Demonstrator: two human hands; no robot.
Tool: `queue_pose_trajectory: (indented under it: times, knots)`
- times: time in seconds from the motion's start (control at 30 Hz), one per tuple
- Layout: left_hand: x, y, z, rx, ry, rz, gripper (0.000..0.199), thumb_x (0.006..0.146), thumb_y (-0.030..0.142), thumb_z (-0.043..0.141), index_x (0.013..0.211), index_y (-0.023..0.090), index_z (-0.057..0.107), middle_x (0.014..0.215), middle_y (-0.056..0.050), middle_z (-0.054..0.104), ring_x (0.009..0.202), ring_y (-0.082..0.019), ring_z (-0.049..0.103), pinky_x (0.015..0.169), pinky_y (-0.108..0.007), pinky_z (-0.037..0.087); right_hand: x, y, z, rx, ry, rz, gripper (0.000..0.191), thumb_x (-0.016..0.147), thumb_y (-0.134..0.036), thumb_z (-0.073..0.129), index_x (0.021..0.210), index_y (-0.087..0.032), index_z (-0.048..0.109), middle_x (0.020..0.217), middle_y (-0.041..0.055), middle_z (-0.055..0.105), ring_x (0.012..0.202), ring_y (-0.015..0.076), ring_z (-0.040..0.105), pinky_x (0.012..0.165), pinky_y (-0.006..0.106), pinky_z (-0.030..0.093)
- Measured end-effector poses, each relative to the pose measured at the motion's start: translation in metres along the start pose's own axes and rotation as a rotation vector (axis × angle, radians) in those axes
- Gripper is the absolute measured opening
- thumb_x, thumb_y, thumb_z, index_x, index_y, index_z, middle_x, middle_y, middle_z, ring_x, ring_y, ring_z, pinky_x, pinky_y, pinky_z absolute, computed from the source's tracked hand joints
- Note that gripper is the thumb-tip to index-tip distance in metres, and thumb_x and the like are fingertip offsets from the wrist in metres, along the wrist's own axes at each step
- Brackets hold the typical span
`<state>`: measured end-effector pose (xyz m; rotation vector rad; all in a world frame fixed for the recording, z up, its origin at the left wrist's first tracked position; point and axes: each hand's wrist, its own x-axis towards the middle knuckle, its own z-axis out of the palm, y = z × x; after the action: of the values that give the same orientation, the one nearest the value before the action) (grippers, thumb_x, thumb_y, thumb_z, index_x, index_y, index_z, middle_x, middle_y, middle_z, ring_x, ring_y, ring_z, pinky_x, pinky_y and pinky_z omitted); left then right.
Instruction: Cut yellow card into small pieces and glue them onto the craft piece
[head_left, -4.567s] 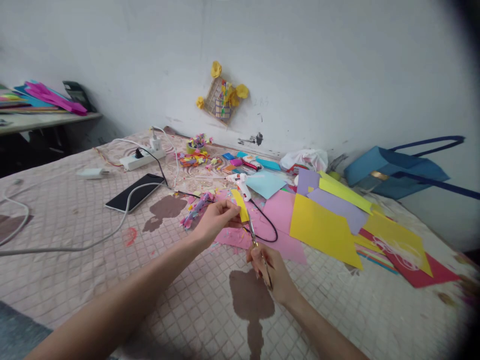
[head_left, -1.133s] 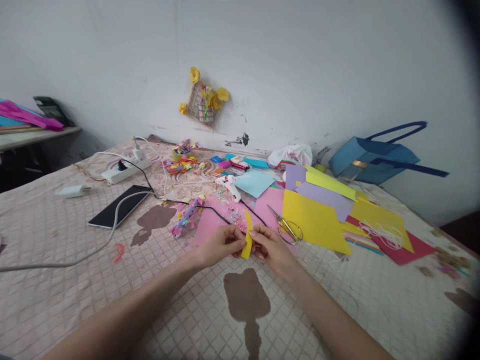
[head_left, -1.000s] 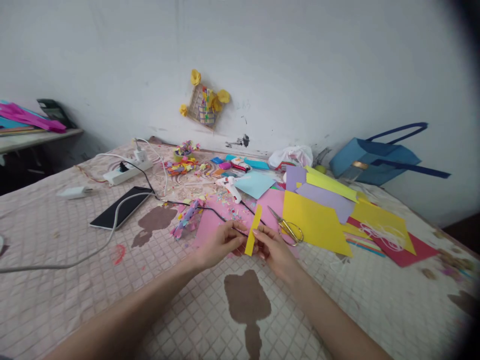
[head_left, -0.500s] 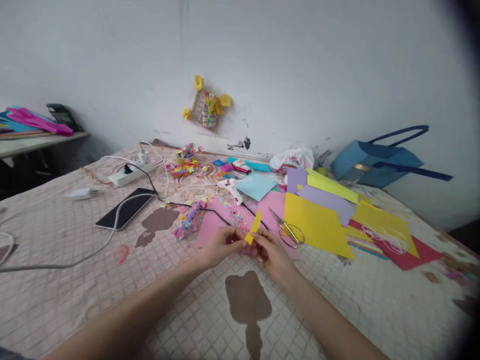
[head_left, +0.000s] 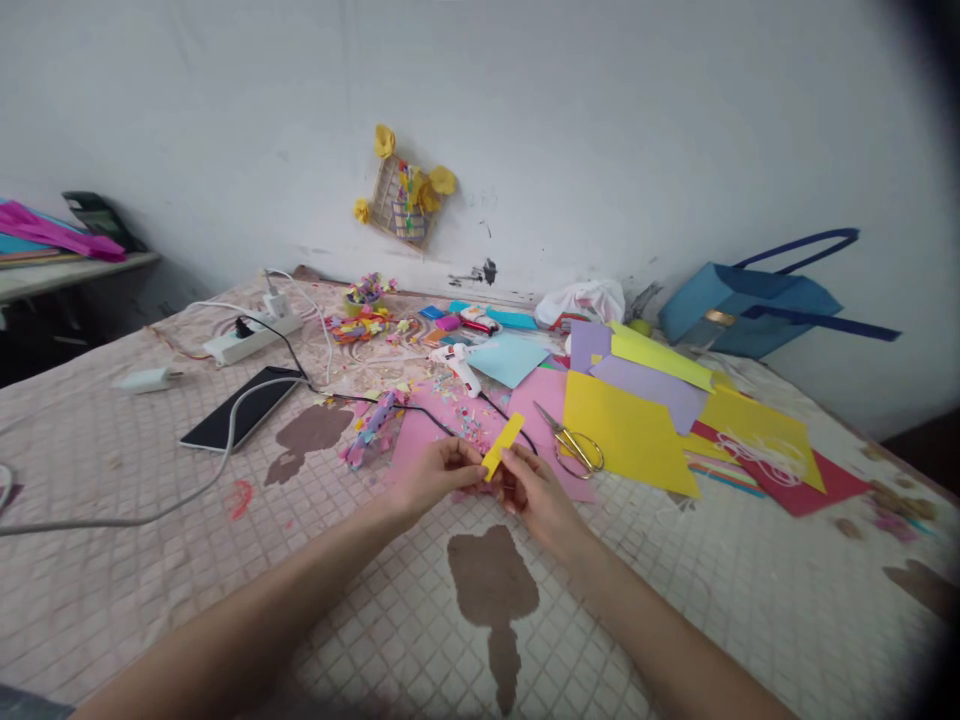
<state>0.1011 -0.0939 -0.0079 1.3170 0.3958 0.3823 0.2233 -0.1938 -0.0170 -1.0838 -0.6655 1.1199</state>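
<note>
A small yellow paper strip (head_left: 504,445) is held between my two hands above the near edge of the pink sheet (head_left: 415,440). My left hand (head_left: 442,478) pinches its lower left side between thumb and fingers. On the other side, my right hand (head_left: 534,490) grips it with the thumb and curled fingers; part of those fingers is hidden. Gold-handled scissors (head_left: 574,445) lie just right of my right hand. Beyond the strip rests a white glue gun (head_left: 459,368) with a black cord. A purple decorated paper piece (head_left: 375,430) lies left of my hands.
Yellow card (head_left: 630,430), lilac sheets (head_left: 652,393) and red paper (head_left: 817,480) spread to the right. A blue bag (head_left: 742,305) stands at the back right. On the left are a dark tablet-like device (head_left: 241,408), a power strip (head_left: 251,338) and loose cables.
The yellow strip has turned and shows more of its broad face. Both hands keep hold of it, with small finger shifts. The whole view has shifted slightly.
</note>
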Motion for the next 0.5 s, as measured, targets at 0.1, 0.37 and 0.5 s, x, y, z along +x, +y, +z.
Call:
queue_pose_trajectory:
  times: [0.1,0.37,0.5]
  knots:
    - [-0.0012,0.0021,0.0022,-0.003,0.012,-0.010,0.026,0.066,0.029,0.069,0.076,0.011,0.053,0.070,-0.004,0.064,0.060,-0.010,0.057,0.056,-0.022,0.041,-0.0001,-0.0007,0.0005,-0.041,-0.001,-0.018,0.028,0.078,-0.043,0.054,0.070,-0.016,0.055,0.056,-0.0021,0.054,0.043,0.0065,0.045,0.035,0.017,0.028]
    - [-0.0048,0.0093,0.0087,0.035,0.037,-0.035,0.029,0.070,0.037,0.064,0.077,0.011,0.055,0.069,-0.004,0.062,0.058,-0.010,0.055,0.055,-0.022,0.041,0.0003,0.0008,-0.0008,-0.143,0.078,-0.087,0.015,0.073,-0.031,0.062,0.073,-0.017,0.057,0.054,-0.0046,0.054,0.042,0.0058,0.043,0.038,0.018,0.028]
    - [-0.0045,0.0075,0.0084,0.083,0.016,-0.066,0.032,0.072,0.043,0.060,0.074,0.011,0.057,0.067,-0.004,0.062,0.057,-0.009,0.054,0.055,-0.022,0.042,-0.0011,0.0006,0.0020,-0.140,0.091,-0.098,0.014,0.074,-0.031,0.061,0.073,-0.017,0.056,0.054,-0.0051,0.052,0.042,0.0059,0.040,0.038,0.019,0.027]
